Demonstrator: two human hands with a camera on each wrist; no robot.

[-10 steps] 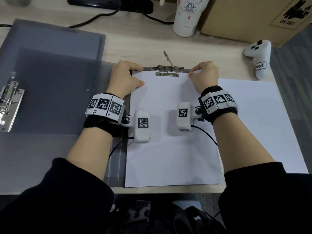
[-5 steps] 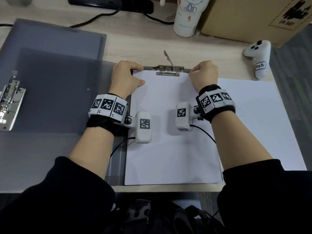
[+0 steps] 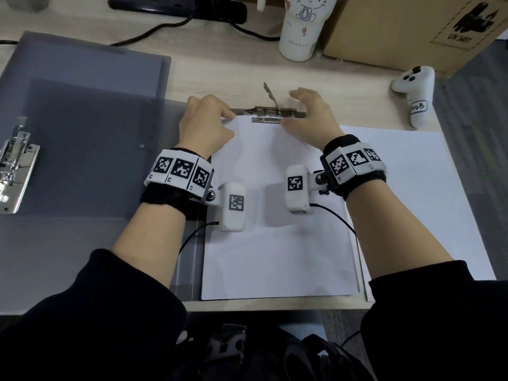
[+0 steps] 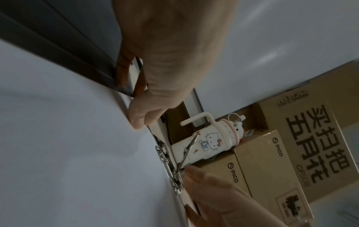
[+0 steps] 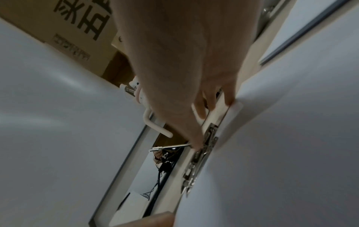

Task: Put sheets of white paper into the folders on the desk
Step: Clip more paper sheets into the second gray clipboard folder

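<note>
1. Left hand (image 3: 204, 125): unchanged from a second ago; fingers curled, pinching the top left corner of the white paper sheet (image 3: 277, 215) at frame centre.
2. Right hand (image 3: 310, 116): has let go of the sheet's top right corner and moved left; fingers now spread and relaxed, holding nothing, beside the silver metal clip (image 3: 270, 112), whose lever stands raised.
3. Sheet: lies flat in the open grey translucent plastic folder (image 3: 82, 127), top edge at the clip.
4. Second white sheet (image 3: 412, 202): right of frame, on the desk.
</note>
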